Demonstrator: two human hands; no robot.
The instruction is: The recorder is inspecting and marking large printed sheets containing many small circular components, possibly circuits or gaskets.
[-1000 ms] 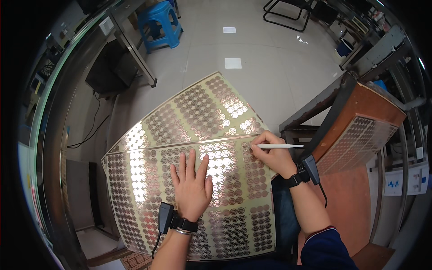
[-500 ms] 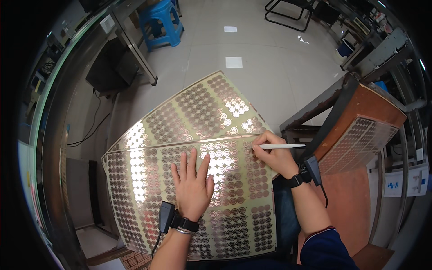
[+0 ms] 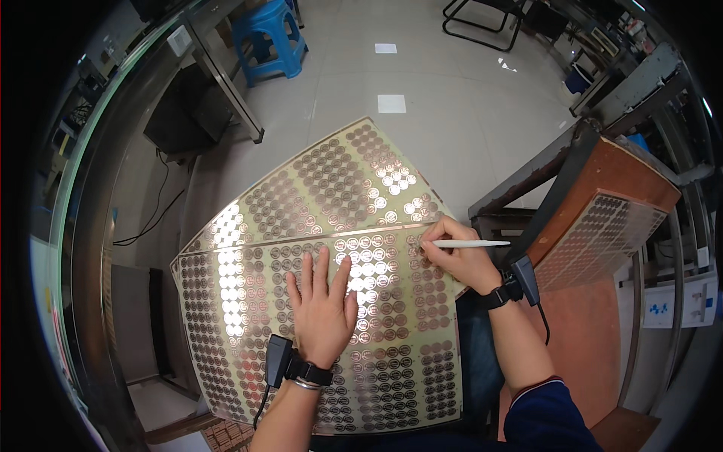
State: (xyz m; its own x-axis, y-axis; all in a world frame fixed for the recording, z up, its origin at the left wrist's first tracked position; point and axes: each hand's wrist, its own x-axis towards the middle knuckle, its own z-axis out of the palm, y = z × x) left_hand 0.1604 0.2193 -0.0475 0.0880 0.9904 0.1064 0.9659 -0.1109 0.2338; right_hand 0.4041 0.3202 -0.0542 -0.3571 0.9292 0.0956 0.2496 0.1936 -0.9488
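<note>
A large greenish panel [image 3: 256, 290] covered in rows of round coppery discs lies in front of me, over my lap. A metallic strip [image 3: 301, 239] runs across it, dividing a far part from a near part. My left hand [image 3: 322, 316] rests flat on the near part with its fingers spread. Near the panel's right edge, my right hand [image 3: 458, 255] pinches a slim white pen-like tool [image 3: 473, 243], whose rear end points right. Its tip is hidden by the fingers. Both wrists wear black straps with small boxes and cables.
To the right, a brown board [image 3: 629, 177] carries another sheet of round discs [image 3: 595, 237]. A metal-framed bench [image 3: 83, 248] stands along the left. Beyond lie a blue plastic stool [image 3: 269, 41], a black-framed chair [image 3: 482, 22] and the tiled floor [image 3: 346, 83].
My right hand and the white tool have shifted very slightly. The left hand and the panel stay in place.
</note>
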